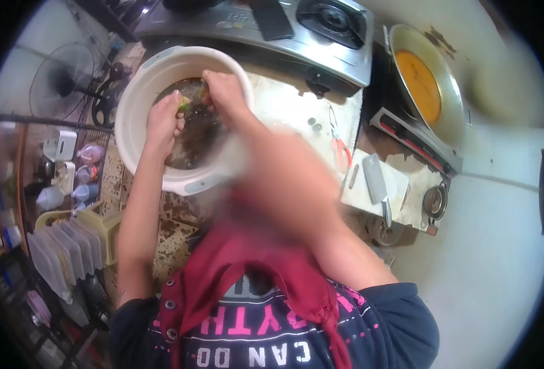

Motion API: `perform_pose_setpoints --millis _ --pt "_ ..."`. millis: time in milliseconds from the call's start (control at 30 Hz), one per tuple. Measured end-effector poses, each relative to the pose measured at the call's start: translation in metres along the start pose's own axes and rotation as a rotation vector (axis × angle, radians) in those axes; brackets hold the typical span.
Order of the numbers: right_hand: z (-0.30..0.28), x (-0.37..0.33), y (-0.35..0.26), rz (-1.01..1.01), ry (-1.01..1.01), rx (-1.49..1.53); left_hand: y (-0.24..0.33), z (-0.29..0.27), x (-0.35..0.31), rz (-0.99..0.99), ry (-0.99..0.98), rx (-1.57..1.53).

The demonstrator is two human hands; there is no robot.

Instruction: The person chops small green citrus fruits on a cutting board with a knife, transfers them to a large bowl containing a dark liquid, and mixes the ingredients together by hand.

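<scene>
A round white basin [126, 117] holds dark, murky water [201, 132] with small bits floating in it. My left hand [164, 121] is over the left part of the water, its fingers closed round a small green piece [184, 104], perhaps a vegetable or fruit. Beside it, my right hand [224, 97] is closed near the basin's far right rim. Something brownish shows at its fingertips, too small to name. The two hands are a short way apart, both inside the rim.
Behind the basin stands a steel gas stove [272, 46]. To the right are orange-handled scissors [342, 155], a cleaver [375, 178] on a white cutting board [355, 195], and a large wok [453, 117] of orange liquid [418, 86]. A fan [63, 80] and plastic containers [69, 252] are at left.
</scene>
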State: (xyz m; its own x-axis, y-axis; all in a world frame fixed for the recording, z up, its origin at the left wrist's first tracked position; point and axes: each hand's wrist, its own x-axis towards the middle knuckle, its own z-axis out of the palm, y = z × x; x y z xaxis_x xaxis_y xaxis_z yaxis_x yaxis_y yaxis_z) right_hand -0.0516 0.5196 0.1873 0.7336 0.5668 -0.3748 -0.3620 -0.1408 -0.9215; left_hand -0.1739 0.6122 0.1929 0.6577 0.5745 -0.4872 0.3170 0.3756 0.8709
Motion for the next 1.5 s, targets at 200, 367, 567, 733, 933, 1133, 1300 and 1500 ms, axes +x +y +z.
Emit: perform_pose_setpoints --millis 200,367,567,733,933,1133,1300,1500 --pt "-0.054 -0.056 0.010 0.240 -0.199 0.983 -0.002 0.099 -0.064 0.817 -0.017 0.779" --pt "-0.225 -0.125 0.029 0.037 -0.138 0.768 -0.010 0.205 -0.116 0.747 -0.365 0.682" --pt "-0.417 -0.280 0.085 -0.150 0.595 0.934 -0.109 0.233 -0.101 -0.152 -0.790 0.114" --pt "-0.607 -0.427 0.132 -0.528 1.450 0.514 -0.134 0.328 -0.140 -0.310 -0.885 0.132" --pt "-0.746 -0.471 0.206 -0.132 2.022 0.342 -0.170 0.392 -0.162 -0.470 -0.919 -0.063" --pt "-0.679 -0.379 0.212 -0.139 1.279 -0.470 -0.166 0.401 -0.174 -0.523 -0.899 -0.235" --pt "-0.590 -0.277 0.249 0.222 0.484 -0.878 -0.167 0.413 -0.180 -0.543 -0.873 -0.054" --pt "-0.574 -0.282 0.221 0.187 0.438 -1.033 -0.255 0.422 -0.121 -0.380 -0.898 0.071"
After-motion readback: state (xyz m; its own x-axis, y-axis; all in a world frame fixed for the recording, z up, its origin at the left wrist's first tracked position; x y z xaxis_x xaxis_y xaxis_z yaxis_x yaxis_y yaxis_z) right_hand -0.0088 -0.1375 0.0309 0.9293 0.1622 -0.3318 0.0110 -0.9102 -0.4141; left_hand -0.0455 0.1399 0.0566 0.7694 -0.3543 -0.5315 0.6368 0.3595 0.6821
